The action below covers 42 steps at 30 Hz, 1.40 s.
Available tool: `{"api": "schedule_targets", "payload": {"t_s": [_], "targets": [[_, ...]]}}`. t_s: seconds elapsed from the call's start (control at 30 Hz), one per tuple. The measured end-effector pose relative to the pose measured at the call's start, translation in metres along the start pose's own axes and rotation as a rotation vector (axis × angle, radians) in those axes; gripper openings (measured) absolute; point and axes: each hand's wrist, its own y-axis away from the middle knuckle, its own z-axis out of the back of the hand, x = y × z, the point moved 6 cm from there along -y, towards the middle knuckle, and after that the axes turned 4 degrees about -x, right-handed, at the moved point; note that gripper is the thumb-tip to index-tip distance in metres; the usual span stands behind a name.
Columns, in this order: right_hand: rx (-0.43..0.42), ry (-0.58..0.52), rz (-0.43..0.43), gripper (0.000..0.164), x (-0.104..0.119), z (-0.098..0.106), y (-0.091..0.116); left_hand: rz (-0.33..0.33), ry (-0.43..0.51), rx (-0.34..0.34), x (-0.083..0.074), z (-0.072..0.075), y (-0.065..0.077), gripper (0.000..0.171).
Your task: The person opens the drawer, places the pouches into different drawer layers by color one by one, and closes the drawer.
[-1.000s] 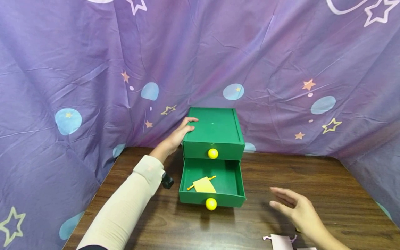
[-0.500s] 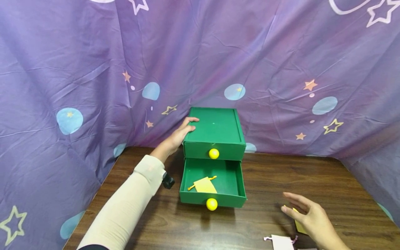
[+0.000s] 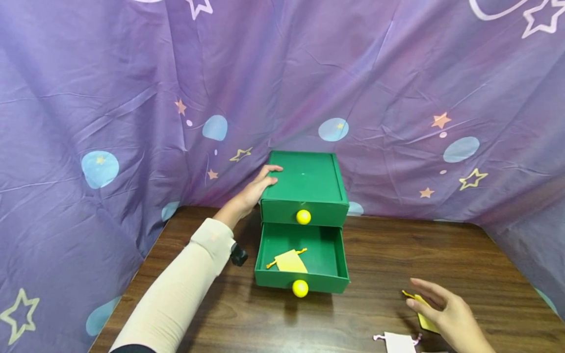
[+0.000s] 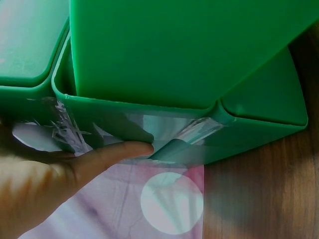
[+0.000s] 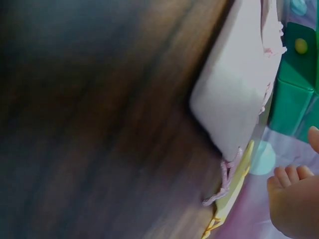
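Observation:
A green two-drawer cabinet [image 3: 304,179] with yellow round knobs stands on the table. My left hand [image 3: 253,191] rests against its upper left edge, fingertips on the top; in the left wrist view, the thumb [image 4: 114,154] lies straight along the taped side. The lower drawer [image 3: 304,282] is pulled out and holds a yellow drawstring pouch [image 3: 291,261]. My right hand [image 3: 450,314], holding nothing, has its fingers relaxed and apart beside another yellow drawstring pouch [image 3: 425,321], partly hidden behind the hand. Nearer me lies a pale pink drawstring pouch [image 3: 399,342].
The upper drawer [image 3: 282,213] is closed. A purple cloth [image 3: 375,88] with stars hangs behind the brown wooden table [image 3: 375,255]. More pale pouches [image 5: 234,74] lie close up in the right wrist view. A small black device [image 3: 239,255] sits on my left wrist.
My right hand has moved right and nearer me, away from the drawer, and the yellow pouch beside it has come into view. The left hand stays on the cabinet.

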Motion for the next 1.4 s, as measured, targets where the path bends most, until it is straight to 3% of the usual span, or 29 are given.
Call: {"api": "schedule_targets", "payload": {"t_s": [0.63, 1.2, 1.4], "targets": [[0.062, 0.036, -0.127, 0.060, -0.032, 0.013, 0.010, 0.007, 0.001, -0.005, -0.002, -0.002, 0.000, 0.046], [0.040, 0.040, -0.113, 0.061, -0.049, 0.012, 0.009, 0.006, 0.005, -0.004, 0.000, -0.001, -0.001, 0.046], [0.148, 0.127, -0.162, 0.069, -0.051, 0.007, 0.005, -0.005, 0.001, -0.003, 0.001, 0.000, -0.001, 0.046]]}}
